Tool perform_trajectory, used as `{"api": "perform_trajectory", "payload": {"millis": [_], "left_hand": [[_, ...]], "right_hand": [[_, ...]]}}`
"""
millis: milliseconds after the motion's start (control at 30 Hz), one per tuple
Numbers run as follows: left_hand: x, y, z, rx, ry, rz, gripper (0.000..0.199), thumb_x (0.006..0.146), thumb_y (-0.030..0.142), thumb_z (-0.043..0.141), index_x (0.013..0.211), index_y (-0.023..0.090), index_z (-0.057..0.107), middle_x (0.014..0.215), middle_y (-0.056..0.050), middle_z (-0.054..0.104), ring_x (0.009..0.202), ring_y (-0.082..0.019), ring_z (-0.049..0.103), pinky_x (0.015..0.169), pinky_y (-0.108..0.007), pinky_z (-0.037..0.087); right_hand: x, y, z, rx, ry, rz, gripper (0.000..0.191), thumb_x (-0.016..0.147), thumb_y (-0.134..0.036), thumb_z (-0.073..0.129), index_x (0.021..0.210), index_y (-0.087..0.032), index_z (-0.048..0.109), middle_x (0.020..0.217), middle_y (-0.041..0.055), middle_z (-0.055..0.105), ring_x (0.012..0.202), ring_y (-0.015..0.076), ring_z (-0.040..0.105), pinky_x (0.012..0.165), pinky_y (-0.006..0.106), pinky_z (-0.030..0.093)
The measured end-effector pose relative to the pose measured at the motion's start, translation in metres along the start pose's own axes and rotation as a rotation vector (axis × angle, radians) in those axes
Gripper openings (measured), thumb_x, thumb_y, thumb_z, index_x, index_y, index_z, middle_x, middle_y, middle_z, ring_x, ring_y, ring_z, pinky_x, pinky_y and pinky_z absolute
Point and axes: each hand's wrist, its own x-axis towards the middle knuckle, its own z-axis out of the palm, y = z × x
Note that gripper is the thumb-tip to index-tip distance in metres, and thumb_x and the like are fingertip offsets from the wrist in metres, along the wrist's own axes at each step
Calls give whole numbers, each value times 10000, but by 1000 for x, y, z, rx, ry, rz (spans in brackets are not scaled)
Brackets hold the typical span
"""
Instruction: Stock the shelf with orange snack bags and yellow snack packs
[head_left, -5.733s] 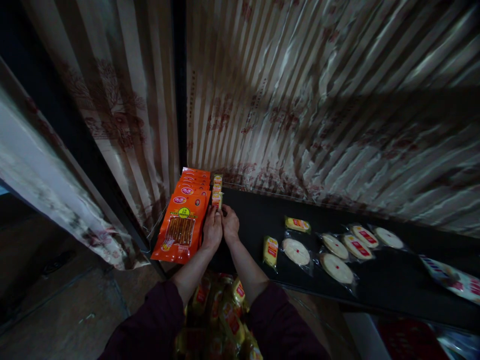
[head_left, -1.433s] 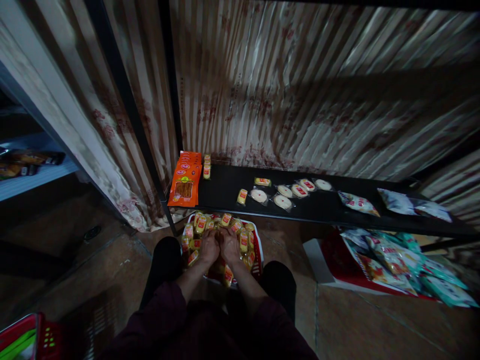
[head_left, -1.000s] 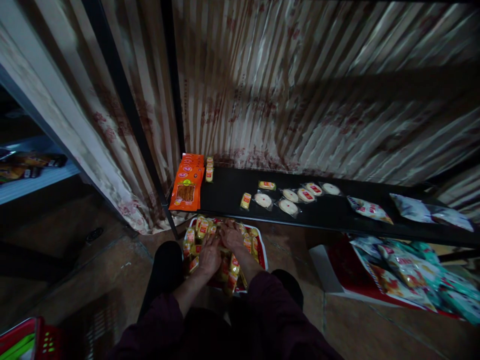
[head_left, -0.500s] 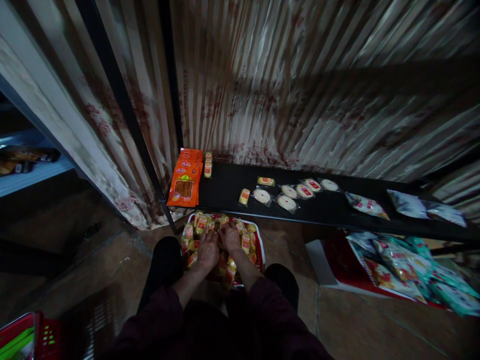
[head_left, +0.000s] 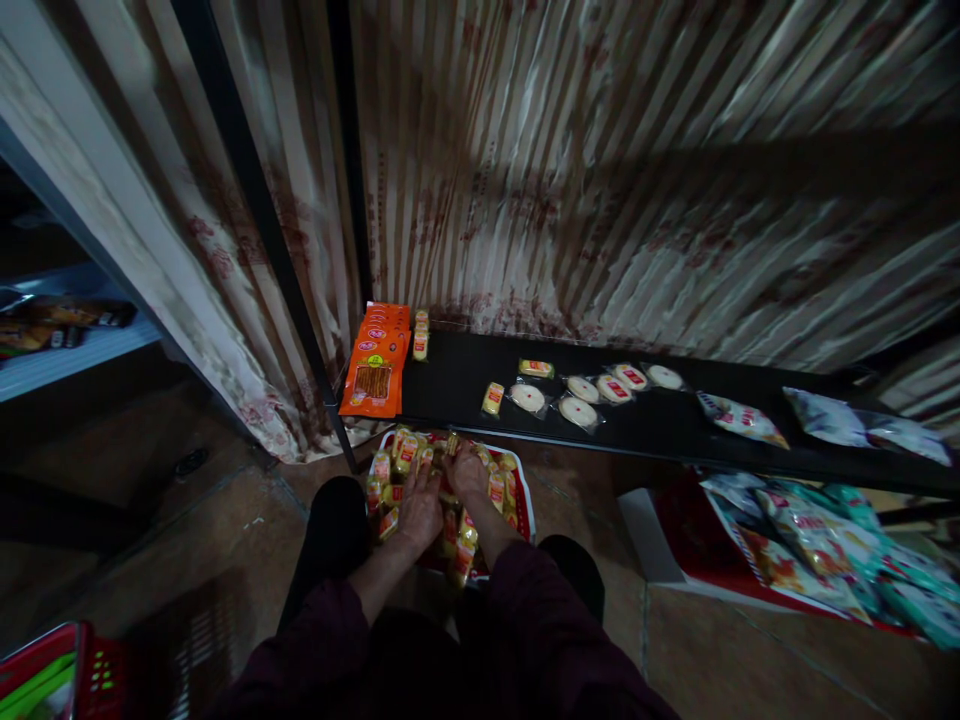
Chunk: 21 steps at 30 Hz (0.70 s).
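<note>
A red basket with a white rim (head_left: 531,515) stands on the floor between my knees, full of small yellow wrapped snack cakes (head_left: 407,452). My left hand (head_left: 421,510) rests over the cakes in the basket's middle, fingers stretched forward; one cake lies at its fingertips. Beside it, my right hand (head_left: 468,474) reaches in with bent fingers, and a wrapped cake stands up at its fingertips, seemingly gripped. The undersides of both hands are hidden. On the shelf beyond the basket, a yellow wrapped cake (head_left: 493,399) and another one (head_left: 536,369) lie apart.
A low black shelf (head_left: 457,385) runs across, bearing orange snack packets (head_left: 373,385), a short row of yellow cakes (head_left: 421,345), round white wrapped pastries (head_left: 578,411) and several bags (head_left: 742,418). An open box (head_left: 652,540) of bagged snacks sits at right. A red basket (head_left: 97,670) stands lower left.
My right hand has shifted slightly, and a wrapped cake now shows more plainly at its fingertips. My left hand stays over the cakes. The whole view has shifted a little.
</note>
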Motion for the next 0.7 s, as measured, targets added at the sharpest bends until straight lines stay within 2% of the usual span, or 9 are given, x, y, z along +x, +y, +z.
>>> {"api": "perform_trajectory", "payload": {"millis": [300,500,700], "left_hand": [[4,-4,7,-8,0,-10,527,746,48,413,1256,77,543,1440,-153,433,1420,-251,229,1178,-437,198],[3,-4,6,32,-4,4,517,770,74,401,1267,70,543,1394,-152,490,1417,-246,236,1172,-436,209],[3,0,1,21,-12,-13,525,744,72,416,1250,39,553,1406,-175,467,1427,-260,199,1170,-419,205]], "right_hand": [[0,-9,-3,90,23,73,330,894,-346,575,1180,-184,552,1203,84,570,1029,205,592,859,393,516],[-8,-2,-4,167,92,99,339,898,-354,564,1186,-175,547,1201,81,571,1020,208,594,856,409,519],[-5,4,0,246,156,110,349,891,-356,576,1177,-156,554,1197,91,572,1022,214,593,860,402,517]]}}
